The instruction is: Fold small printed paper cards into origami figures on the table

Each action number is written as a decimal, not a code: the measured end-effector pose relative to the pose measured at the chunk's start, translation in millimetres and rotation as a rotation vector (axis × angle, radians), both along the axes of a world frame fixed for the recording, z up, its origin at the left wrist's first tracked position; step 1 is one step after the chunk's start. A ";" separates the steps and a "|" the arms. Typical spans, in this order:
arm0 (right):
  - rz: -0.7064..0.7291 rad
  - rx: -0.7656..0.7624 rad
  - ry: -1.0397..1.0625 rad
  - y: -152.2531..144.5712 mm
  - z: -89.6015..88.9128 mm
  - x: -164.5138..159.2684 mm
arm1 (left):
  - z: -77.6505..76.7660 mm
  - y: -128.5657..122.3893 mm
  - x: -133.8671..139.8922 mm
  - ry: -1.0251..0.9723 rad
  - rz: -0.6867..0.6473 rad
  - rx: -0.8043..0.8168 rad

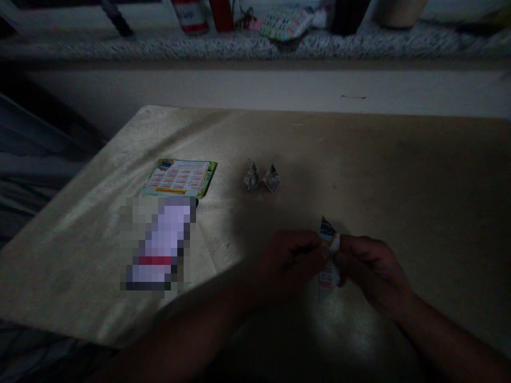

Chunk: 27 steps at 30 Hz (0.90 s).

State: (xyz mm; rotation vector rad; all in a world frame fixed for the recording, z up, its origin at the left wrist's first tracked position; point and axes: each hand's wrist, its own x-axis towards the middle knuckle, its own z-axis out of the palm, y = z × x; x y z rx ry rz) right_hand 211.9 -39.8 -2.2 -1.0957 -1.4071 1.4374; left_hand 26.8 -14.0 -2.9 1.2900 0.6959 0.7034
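A narrow folded strip of printed paper (328,234) stands between my two hands above the table, its dark pointed tip upward. My left hand (297,258) pinches its left edge between thumb and fingers. From the other side, my right hand (371,268) grips the same paper near its middle, the two thumbs almost meeting. Farther back on the table sit two small folded paper pieces, a left one (252,177) and a right one (272,178), each with a pointed top. Fingers cover part of the held paper.
On the left lie a stack of printed cards (179,178) and a pixelated phone-like object (163,242) on the pale table (379,159). Behind stands a speckled stone sill (143,49) with a red and white can (190,16), a crumpled packet (285,24) and a pot (401,11).
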 end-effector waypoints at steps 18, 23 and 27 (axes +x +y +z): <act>0.051 -0.029 0.074 -3.3 3.4 3.1 | 2.5 -0.1 -0.6 -0.164 -0.145 -0.234; 0.051 -0.043 0.070 -0.2 3.6 2.5 | 1.9 1.6 -1.4 -0.149 -0.188 -0.222; 0.088 -0.043 0.092 -1.0 1.4 3.7 | 3.0 6.3 -5.5 -0.167 -0.271 -0.282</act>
